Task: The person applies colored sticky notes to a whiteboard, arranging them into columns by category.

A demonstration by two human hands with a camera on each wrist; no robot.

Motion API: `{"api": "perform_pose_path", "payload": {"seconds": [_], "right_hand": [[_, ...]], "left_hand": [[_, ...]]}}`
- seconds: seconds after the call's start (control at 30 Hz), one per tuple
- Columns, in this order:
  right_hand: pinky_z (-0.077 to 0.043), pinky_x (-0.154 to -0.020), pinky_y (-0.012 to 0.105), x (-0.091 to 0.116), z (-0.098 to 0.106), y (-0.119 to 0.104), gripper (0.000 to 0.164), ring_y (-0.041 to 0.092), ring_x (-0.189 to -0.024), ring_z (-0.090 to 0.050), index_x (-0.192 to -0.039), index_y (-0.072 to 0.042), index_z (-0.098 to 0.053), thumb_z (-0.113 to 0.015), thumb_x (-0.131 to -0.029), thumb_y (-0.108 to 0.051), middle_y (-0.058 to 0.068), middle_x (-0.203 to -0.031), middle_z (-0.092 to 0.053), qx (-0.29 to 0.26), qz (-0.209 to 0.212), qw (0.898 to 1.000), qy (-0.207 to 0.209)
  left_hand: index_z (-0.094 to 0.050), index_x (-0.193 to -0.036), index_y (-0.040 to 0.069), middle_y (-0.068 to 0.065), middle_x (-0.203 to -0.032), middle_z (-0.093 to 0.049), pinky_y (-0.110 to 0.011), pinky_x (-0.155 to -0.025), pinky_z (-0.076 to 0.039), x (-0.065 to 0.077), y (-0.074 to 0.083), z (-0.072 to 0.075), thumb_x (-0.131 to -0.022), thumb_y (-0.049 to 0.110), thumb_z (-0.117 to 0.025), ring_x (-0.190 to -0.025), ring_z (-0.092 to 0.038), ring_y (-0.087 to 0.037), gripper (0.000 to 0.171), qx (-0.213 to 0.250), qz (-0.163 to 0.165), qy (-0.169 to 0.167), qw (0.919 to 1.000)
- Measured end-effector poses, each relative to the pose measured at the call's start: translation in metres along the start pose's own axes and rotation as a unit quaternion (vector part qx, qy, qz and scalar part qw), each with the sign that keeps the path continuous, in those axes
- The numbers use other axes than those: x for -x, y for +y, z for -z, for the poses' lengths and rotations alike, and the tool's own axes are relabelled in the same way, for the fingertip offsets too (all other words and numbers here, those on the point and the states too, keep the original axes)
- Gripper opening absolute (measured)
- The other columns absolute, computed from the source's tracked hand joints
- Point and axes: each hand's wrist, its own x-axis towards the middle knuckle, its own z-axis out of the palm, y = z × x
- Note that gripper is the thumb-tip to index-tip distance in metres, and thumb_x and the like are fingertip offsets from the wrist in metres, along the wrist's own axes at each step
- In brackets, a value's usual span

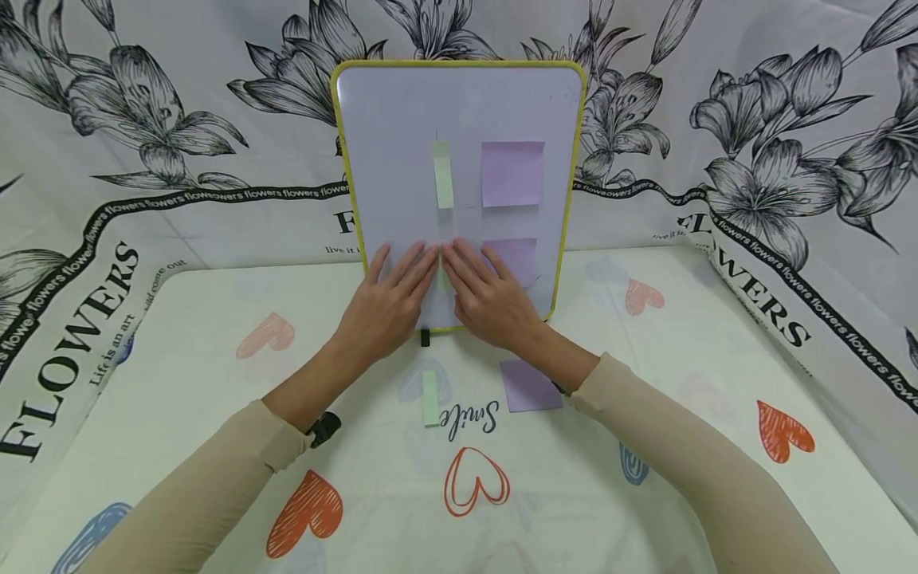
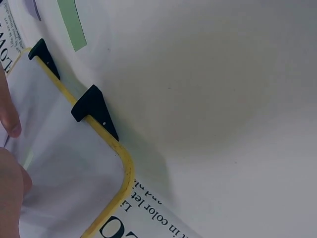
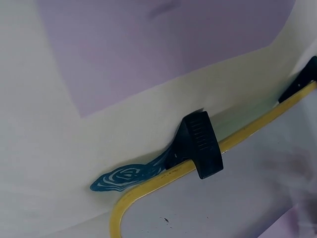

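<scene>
Both hands rest on a white board with a yellow rim that stands upright on the table. My left hand and right hand press with extended fingers, fingertips close together, at a pale green sticky strip that they partly cover. Above it, another green strip is stuck on the board. To its right is a purple sticky note; a lower purple note is partly hidden by the right hand.
On the table before the board lie a green strip and a purple sticky note, the latter partly behind the right forearm. Black clip-like feet hold the board's lower edge. A flower-printed cloth hangs behind.
</scene>
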Motion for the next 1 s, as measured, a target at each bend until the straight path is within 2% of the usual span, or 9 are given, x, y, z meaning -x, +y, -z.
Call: {"api": "perform_pose_path", "payload": {"seconds": [0.5, 0.63, 0.8, 0.9, 1.0], "right_hand": [[-0.03, -0.115, 0.047, 0.007, -0.002, -0.002, 0.055, 0.027, -0.144, -0.037, -0.143, 0.002, -0.05, -0.055, -0.093, -0.021, 0.013, -0.151, -0.046, 0.021, 0.014, 0.999, -0.02], [-0.029, -0.115, 0.047, 0.005, -0.001, -0.002, 0.055, 0.027, -0.145, -0.035, -0.144, 0.001, -0.049, -0.055, -0.094, -0.021, 0.012, -0.152, -0.045, 0.006, 0.01, 1.0, -0.029], [-0.033, -0.112, 0.048, 0.006, 0.007, 0.005, 0.06, 0.03, -0.143, -0.037, -0.142, 0.002, -0.051, -0.064, -0.089, -0.022, 0.014, -0.15, -0.047, -0.012, 0.012, 0.999, -0.027], [-0.036, -0.11, 0.048, 0.009, 0.016, 0.016, 0.057, 0.03, -0.142, -0.039, -0.142, 0.001, -0.053, -0.062, -0.089, -0.019, 0.015, -0.15, -0.048, -0.018, 0.007, 1.0, -0.014], [-0.037, -0.108, 0.05, 0.015, 0.024, 0.033, 0.054, 0.031, -0.142, -0.039, -0.142, 0.001, -0.053, -0.056, -0.09, -0.017, 0.015, -0.15, -0.048, -0.027, -0.004, 1.0, 0.003]], "left_hand": [[-0.048, -0.145, -0.001, -0.012, -0.152, -0.045, -0.058, -0.113, -0.028, 0.008, 0.005, -0.008, -0.088, 0.014, -0.063, -0.141, -0.041, -0.028, 0.061, -0.002, -0.012, 0.016, 0.9998], [-0.047, -0.146, 0.0, -0.012, -0.153, -0.044, -0.058, -0.114, -0.026, 0.008, 0.004, -0.008, -0.089, 0.016, -0.063, -0.142, -0.039, -0.028, 0.061, -0.001, -0.01, 0.005, 0.9999], [-0.046, -0.147, 0.0, -0.012, -0.155, -0.041, -0.059, -0.115, -0.024, 0.01, -0.001, -0.005, -0.09, 0.019, -0.063, -0.145, -0.035, -0.027, 0.062, 0.004, -0.011, -0.013, 0.9999], [-0.047, -0.146, -0.001, -0.014, -0.155, -0.041, -0.06, -0.115, -0.023, 0.013, -0.009, -0.002, -0.09, 0.017, -0.063, -0.145, -0.034, -0.028, 0.061, 0.02, 0.003, 0.005, 0.9998], [-0.049, -0.145, -0.001, -0.016, -0.155, -0.041, -0.063, -0.113, -0.024, 0.016, -0.022, 0.002, -0.09, 0.012, -0.059, -0.145, -0.035, -0.029, 0.058, 0.035, 0.029, 0.049, 0.9978]]}}
